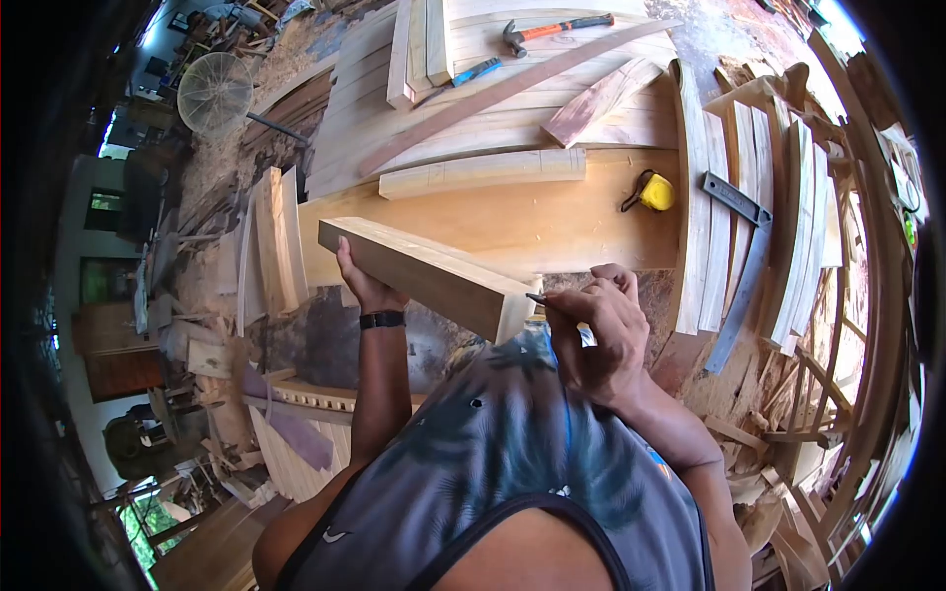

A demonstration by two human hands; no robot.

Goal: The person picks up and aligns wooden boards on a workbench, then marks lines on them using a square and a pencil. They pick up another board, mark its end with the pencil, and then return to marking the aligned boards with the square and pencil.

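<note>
My left hand [367, 280], with a black band at the wrist, grips the far-left end of a thick wooden beam [424, 276]. The beam slants across in front of my body, its near end close to my shirt. In my right hand [606, 330] the fingers pinch a dark pencil [535, 297], whose tip is right at the beam's near end face. Beyond the beam, a marked wooden piece [483, 173] lies on the broad light board [611, 236]. A yellow tape measure [655, 192] rests to the right of it.
An orange-handled hammer [562, 30], a blue-handled tool [478, 71] and a long thin curved strip [512, 94] lie on the planks behind. At right, a try square [737, 202] sits across several upright-looking timbers [690, 197]. More timbers [278, 241] stand at left.
</note>
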